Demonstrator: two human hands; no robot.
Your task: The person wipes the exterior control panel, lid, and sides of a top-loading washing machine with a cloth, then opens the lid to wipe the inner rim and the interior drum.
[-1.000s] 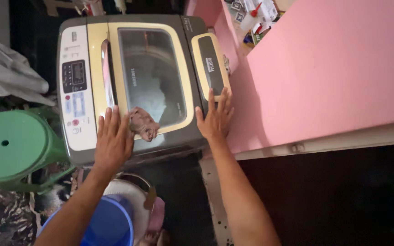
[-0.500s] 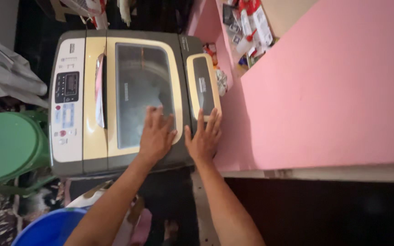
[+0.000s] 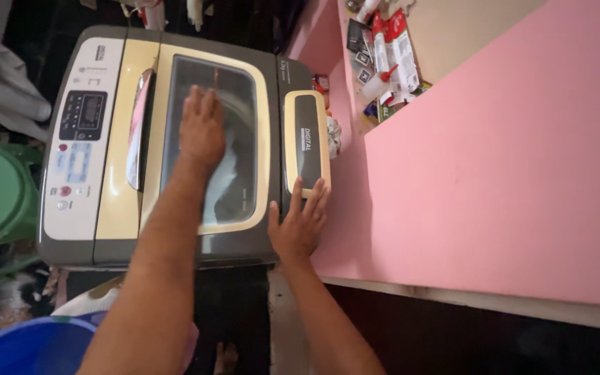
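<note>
While the blue tub is cut off at the bottom edge and whatever's under the glass is a blur, the left hand lies flat, fingers together, on the washing machine lid. Right hand rests spread on the machine's corner by the pink counter.

Showing two arms, bare from elbow to fingertips. Left hand, over the washing machine lid: showing its back and knuckles. Right hand, at the washing machine's right edge: showing its back likewise.
</note>
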